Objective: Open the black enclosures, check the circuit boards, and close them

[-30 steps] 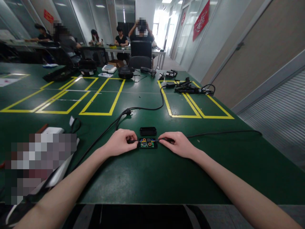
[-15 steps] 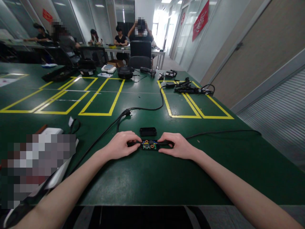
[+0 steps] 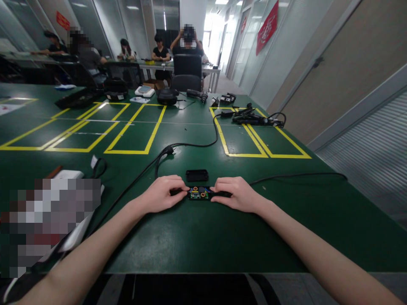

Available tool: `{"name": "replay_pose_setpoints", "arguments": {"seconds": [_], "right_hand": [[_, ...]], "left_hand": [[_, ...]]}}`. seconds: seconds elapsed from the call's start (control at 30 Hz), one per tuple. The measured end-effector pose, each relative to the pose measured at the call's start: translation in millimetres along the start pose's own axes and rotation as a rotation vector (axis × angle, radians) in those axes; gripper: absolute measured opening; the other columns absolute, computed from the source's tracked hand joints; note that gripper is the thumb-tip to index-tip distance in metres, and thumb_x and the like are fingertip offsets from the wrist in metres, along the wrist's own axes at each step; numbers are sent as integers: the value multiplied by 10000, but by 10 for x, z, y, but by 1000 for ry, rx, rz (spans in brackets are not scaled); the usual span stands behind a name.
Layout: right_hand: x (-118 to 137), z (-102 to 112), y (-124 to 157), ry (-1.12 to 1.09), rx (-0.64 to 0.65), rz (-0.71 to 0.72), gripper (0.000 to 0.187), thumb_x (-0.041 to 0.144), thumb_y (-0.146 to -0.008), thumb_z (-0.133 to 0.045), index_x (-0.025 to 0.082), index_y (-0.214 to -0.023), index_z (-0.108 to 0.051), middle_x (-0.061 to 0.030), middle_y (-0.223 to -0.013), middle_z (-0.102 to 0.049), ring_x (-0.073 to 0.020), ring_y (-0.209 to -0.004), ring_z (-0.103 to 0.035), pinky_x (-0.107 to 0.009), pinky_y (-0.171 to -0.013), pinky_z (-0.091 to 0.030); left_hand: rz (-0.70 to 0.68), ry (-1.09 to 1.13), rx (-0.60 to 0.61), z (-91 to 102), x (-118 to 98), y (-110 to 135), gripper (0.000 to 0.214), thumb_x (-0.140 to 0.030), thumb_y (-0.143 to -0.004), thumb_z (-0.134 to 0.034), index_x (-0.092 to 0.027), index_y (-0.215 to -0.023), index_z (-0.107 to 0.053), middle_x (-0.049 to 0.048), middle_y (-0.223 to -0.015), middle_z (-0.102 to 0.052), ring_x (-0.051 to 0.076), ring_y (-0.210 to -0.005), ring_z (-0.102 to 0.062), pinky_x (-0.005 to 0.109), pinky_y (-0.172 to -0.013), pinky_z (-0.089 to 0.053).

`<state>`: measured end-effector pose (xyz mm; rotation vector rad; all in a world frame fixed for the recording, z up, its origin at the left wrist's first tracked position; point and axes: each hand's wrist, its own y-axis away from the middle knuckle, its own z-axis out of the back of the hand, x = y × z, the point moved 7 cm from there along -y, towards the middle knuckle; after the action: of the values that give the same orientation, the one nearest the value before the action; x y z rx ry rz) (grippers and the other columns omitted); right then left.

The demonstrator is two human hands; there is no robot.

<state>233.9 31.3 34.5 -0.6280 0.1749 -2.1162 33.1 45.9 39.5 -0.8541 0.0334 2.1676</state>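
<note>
the left hand (image 3: 167,194) and right hand (image 3: 235,194) each pinch a black cable (image 3: 223,194) at opposite ends of the open circuit-board case (image 3: 199,198) on the table (image 3: 197,237); a black shell (image 3: 197,175) lies just beyond it.

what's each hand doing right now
Left hand: closed, pinching the left black cable beside the open circuit-board case.
Right hand: closed, pinching the right black cable.
</note>
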Motion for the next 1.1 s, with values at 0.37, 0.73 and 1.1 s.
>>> {"name": "replay_pose_setpoints", "arguments": {"seconds": [0.37, 0.73, 1.1], "right_hand": [[160, -23, -50, 266, 88, 122, 312, 307, -1077, -458, 179, -971, -722, -109, -958, -725, -215, -849, -617, -372, -789, -461], [-245, -37, -109, 171, -146, -261, 430, 340, -1031, -552, 195, -1429, -626, -164, -1372, -670, -315, -1173, -590, -519, -952, -497], [-187, -60, -113, -190, -179, -230, 162, 187, -972, -591, 214, -1013, -746, -110, -1246, -729, -239, -1093, -695, -420, -934, -586]], "left_hand": [[-124, -244, 75, -80, -147, -15, 254, -191, -1022, -442, -190, -853, -632, 37, -824, -620, 182, -785, -572, 300, -750, -465], [-78, -247, -81, -6, -165, -30, 206, -330, -921, -669, -192, -1066, -716, 93, -1087, -694, 257, -1005, -654, 412, -910, -534], [1, -222, -37, -156, -1, -21, 485, -400, -826, -831, -235, -1261, -697, 178, -1577, -499, 365, -1375, -553, 583, -1142, -442]]}}
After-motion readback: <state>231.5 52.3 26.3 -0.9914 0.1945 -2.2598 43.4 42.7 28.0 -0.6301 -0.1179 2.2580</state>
